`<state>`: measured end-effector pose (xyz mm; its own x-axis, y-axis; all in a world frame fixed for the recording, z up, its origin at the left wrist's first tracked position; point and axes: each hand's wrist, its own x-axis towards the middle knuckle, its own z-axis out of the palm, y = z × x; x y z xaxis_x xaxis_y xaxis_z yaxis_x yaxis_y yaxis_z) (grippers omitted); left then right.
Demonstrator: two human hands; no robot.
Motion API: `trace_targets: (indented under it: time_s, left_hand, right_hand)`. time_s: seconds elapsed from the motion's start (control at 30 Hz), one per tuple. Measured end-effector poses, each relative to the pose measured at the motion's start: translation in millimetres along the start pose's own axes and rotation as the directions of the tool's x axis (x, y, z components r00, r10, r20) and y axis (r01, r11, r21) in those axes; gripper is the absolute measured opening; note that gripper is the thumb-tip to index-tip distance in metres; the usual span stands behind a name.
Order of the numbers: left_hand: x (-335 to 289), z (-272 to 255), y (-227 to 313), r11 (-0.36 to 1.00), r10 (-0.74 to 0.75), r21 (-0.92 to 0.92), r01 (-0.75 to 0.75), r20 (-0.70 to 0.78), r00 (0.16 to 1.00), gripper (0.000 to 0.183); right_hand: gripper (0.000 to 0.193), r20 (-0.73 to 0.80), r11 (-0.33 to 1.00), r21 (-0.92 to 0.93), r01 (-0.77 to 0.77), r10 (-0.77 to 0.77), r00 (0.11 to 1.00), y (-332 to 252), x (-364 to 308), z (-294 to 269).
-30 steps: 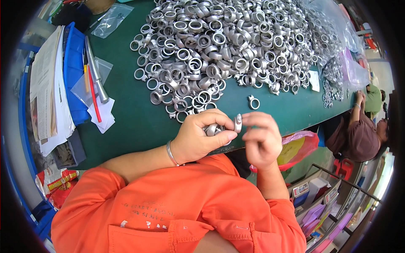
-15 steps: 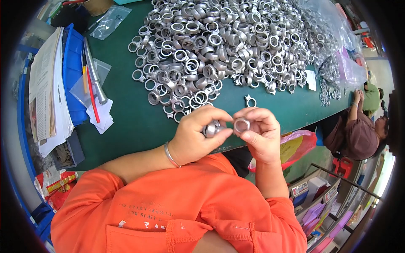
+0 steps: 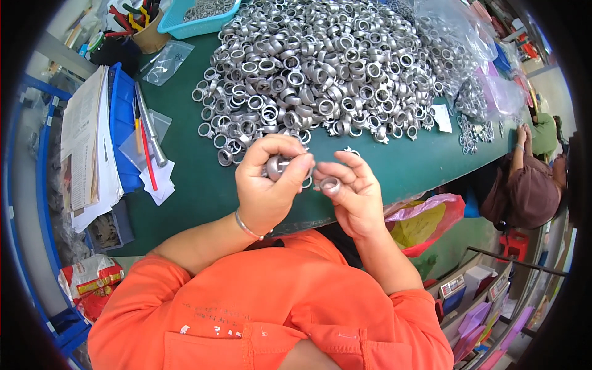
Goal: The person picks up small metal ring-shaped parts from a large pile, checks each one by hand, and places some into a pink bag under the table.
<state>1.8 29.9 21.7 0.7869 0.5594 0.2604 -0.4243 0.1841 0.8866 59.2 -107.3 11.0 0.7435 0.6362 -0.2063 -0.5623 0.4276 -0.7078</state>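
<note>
My left hand [image 3: 259,182] is closed around grey metal rings [image 3: 275,166]; the fingers hide how many. A little to its right, my right hand [image 3: 359,200] holds a single ring [image 3: 331,185] between thumb and fingers, its round opening showing. The two hands are close together but apart, above the near edge of the green table [image 3: 185,185]. Beyond them spreads a large heap of similar grey metal rings [image 3: 320,80], many with a small lug on the side. One loose ring [image 3: 351,151] is mostly hidden behind my right fingers.
At the left stand a blue tray [image 3: 126,123], stacked papers [image 3: 86,148] and a metal rod [image 3: 150,126]. A light-blue basin [image 3: 197,24] sits at the back. Plastic bags [image 3: 493,92] lie far right, and a pink bag [image 3: 425,225] hangs below the table edge. A co-worker [image 3: 524,188] sits at right.
My hands have drawn slightly apart, and the ring in my right hand has tilted. The whole view has shifted, bringing the light-blue basin into sight at the back.
</note>
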Motion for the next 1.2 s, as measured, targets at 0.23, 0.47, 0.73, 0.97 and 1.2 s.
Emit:
trace_targets:
  time_s: [0.23, 0.47, 0.73, 0.97, 1.2]
  left_hand:
    - [18.1, 53.1, -12.9, 0.503, 0.249, 0.521, -0.690, 0.676, 0.693, 0.022]
    - [-7.0, 92.7, -36.8, 0.643, 0.184, 0.313, -0.699, 0.822, 0.538, 0.013]
    - [14.6, 48.0, -9.8, 0.750, 0.086, 0.468, -0.468, 0.632, 0.770, 0.011]
    - [20.8, -14.4, 12.7, 0.720, -0.033, 0.663, -0.206, 0.329, 0.944, 0.014]
    - [-5.1, -87.4, 53.8, 0.192, -0.488, 0.981, 0.037, 0.063, 0.870, 0.071]
  right_hand:
    - [0.030, -0.057, 0.762, 0.646, -0.055, 0.120, 0.991, 6.5, -2.9, -19.5]
    - [0.034, -0.310, 0.764, 0.582, 0.279, -0.109, 0.944, -33.7, -37.5, -62.9]
    - [0.023, -0.690, 0.676, 0.484, 0.556, -0.096, 0.718, -39.4, -106.6, -214.9]
    - [0.053, -0.965, 0.879, 0.204, 0.432, 0.108, 0.237, 17.4, -89.2, -355.5]
    - [0.030, -0.611, 0.611, -0.790, 0.048, -0.791, 0.006, -36.6, -75.7, -303.1]
